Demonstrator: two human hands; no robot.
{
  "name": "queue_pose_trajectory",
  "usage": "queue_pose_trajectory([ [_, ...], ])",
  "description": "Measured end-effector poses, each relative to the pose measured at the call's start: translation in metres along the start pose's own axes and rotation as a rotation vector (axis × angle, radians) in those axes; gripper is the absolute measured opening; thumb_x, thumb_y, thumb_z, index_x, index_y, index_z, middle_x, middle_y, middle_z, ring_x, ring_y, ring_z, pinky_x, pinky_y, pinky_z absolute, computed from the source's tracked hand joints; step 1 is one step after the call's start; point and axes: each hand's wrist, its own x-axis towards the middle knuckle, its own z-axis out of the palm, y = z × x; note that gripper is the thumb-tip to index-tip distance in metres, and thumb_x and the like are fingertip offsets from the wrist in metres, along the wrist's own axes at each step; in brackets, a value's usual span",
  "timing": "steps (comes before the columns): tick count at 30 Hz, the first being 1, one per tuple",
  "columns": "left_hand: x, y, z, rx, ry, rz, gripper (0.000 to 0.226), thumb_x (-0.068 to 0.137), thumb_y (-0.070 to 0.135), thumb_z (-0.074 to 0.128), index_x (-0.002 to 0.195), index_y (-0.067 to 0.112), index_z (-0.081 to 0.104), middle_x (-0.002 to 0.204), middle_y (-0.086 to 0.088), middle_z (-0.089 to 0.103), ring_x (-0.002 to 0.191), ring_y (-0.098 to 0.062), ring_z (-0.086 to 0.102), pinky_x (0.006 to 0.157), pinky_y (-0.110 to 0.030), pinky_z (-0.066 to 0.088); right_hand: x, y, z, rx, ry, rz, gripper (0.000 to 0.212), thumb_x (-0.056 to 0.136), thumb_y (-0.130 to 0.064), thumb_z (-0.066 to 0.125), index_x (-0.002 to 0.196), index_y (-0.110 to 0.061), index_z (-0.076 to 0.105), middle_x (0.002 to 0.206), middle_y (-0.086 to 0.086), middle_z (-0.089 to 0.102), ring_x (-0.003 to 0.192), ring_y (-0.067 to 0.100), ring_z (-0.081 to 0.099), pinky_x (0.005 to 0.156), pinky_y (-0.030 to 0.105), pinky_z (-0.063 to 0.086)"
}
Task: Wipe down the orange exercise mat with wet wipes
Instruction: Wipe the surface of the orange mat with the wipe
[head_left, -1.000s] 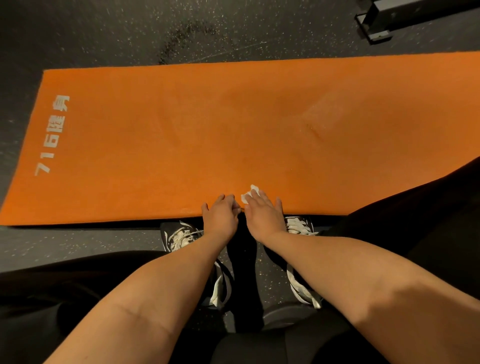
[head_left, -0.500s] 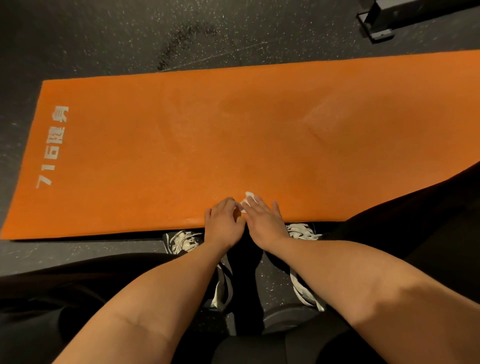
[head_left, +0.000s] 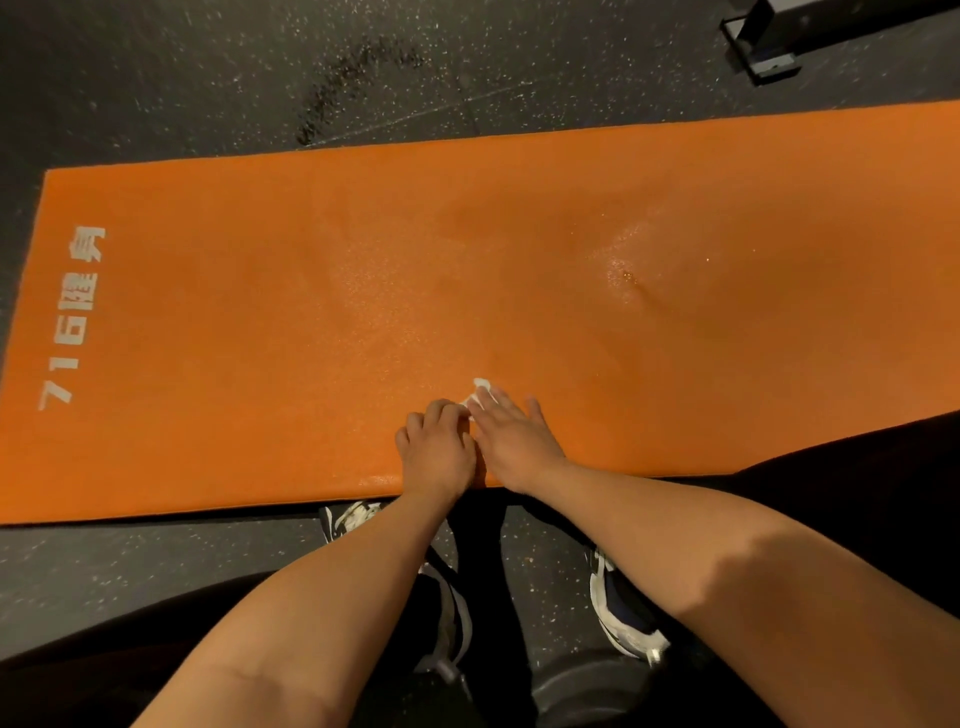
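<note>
While the flat right hand (head_left: 511, 441) is pinning the limp, likely slick wet wipe (head_left: 479, 387) at the orange mat's (head_left: 260, 312) 6 o'clock, the left hand (head_left: 436, 447) is curling alongside, hold unclear.

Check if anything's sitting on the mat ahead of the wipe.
Nothing visible. The wet wipe lies under the right hand by the near edge of the orange mat, left hand beside it. Ahead there is only wet sheen; the black equipment base stands on the floor beyond the mat.
</note>
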Motion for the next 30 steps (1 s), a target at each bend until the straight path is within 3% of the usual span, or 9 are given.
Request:
queue_pose_trajectory([
  [3, 0.003, -0.005, 0.004, -0.060, -0.016, -0.060, 0.047, 0.097, 0.026, 0.044, 0.144, 0.027, 0.046, 0.163, 0.001, 0.027, 0.141, -0.029, 0.023, 0.115, -0.045, 0.017, 0.009, 0.018, -0.005, -0.028, 0.099, 0.106, 0.055, 0.110, -0.027, 0.021, 0.163, -0.024, 0.004, 0.169, -0.004, -0.011, 0.155, 0.015, -0.015, 0.124, 0.054, -0.006],
  [5, 0.003, -0.004, 0.007, -0.049, -0.029, -0.070, 0.052, 0.099, 0.028, 0.040, 0.152, 0.029, 0.037, 0.165, 0.002, 0.020, 0.143, -0.029, 0.018, 0.117, -0.046, 0.012, 0.015, 0.026, -0.011, 0.054, 0.154, 0.300, 0.057, 0.109, -0.028, 0.021, 0.162, -0.022, 0.001, 0.169, -0.002, -0.013, 0.154, 0.016, -0.018, 0.124, 0.054, -0.006],
  [7, 0.006, -0.001, 0.009, -0.035, -0.022, -0.089, 0.053, 0.102, 0.031, 0.036, 0.155, 0.031, 0.030, 0.166, 0.003, 0.019, 0.142, -0.029, 0.019, 0.116, -0.046, 0.012, 0.020, 0.023, -0.010, 0.076, 0.150, 0.356, 0.058, 0.109, -0.028, 0.021, 0.162, -0.020, -0.001, 0.169, -0.001, -0.013, 0.154, 0.016, -0.019, 0.123, 0.054, -0.009],
  [14, 0.011, -0.003, 0.016, -0.070, -0.022, -0.138, 0.053, 0.103, 0.033, 0.035, 0.156, 0.032, 0.029, 0.166, 0.006, 0.019, 0.143, -0.028, 0.020, 0.117, -0.043, 0.010, 0.034, 0.007, -0.004, -0.035, -0.005, -0.068, 0.057, 0.109, -0.024, 0.024, 0.163, -0.026, 0.003, 0.170, -0.007, -0.008, 0.154, 0.010, -0.014, 0.123, 0.055, -0.008],
  [16, 0.010, -0.004, 0.016, -0.048, -0.036, -0.130, 0.055, 0.104, 0.034, 0.034, 0.158, 0.032, 0.025, 0.167, 0.006, 0.016, 0.145, -0.029, 0.017, 0.118, -0.044, 0.008, 0.033, 0.019, -0.008, -0.089, 0.031, -0.045, 0.058, 0.109, -0.022, 0.025, 0.162, -0.029, 0.003, 0.169, -0.008, -0.008, 0.155, 0.012, -0.013, 0.124, 0.054, -0.007],
  [19, 0.009, -0.002, 0.016, -0.002, -0.059, -0.121, 0.056, 0.104, 0.038, 0.032, 0.159, 0.032, 0.021, 0.168, 0.005, 0.011, 0.145, -0.030, 0.016, 0.118, -0.047, 0.009, 0.030, 0.038, -0.014, -0.030, 0.143, 0.238, 0.059, 0.108, -0.023, 0.024, 0.163, -0.026, 0.001, 0.169, -0.005, -0.011, 0.155, 0.015, -0.014, 0.124, 0.054, -0.005],
  [21, 0.008, 0.003, 0.015, 0.027, -0.066, -0.135, 0.056, 0.104, 0.038, 0.031, 0.159, 0.032, 0.020, 0.168, 0.004, 0.009, 0.145, -0.030, 0.015, 0.117, -0.047, 0.010, 0.026, 0.034, -0.014, 0.030, 0.151, 0.333, 0.060, 0.108, -0.025, 0.024, 0.163, -0.023, 0.000, 0.169, -0.002, -0.012, 0.155, 0.016, -0.015, 0.124, 0.053, -0.005],
  [27, 0.008, 0.007, 0.010, 0.014, -0.102, -0.144, 0.055, 0.105, 0.037, 0.031, 0.159, 0.033, 0.019, 0.169, 0.003, 0.006, 0.147, -0.033, 0.012, 0.117, -0.047, 0.008, 0.004, 0.017, -0.003, -0.055, 0.063, 0.003, 0.055, 0.110, -0.026, 0.023, 0.163, -0.025, 0.008, 0.170, -0.004, -0.005, 0.155, 0.013, -0.010, 0.125, 0.051, -0.007],
  [30, 0.006, 0.008, 0.008, 0.045, -0.115, -0.127, 0.054, 0.105, 0.041, 0.031, 0.158, 0.037, 0.021, 0.169, 0.001, 0.005, 0.146, -0.035, 0.011, 0.117, -0.048, 0.007, -0.003, 0.045, -0.012, -0.088, 0.122, 0.174, 0.057, 0.109, -0.025, 0.023, 0.163, -0.026, 0.004, 0.170, -0.004, -0.007, 0.156, 0.016, -0.009, 0.124, 0.054, -0.003],
])
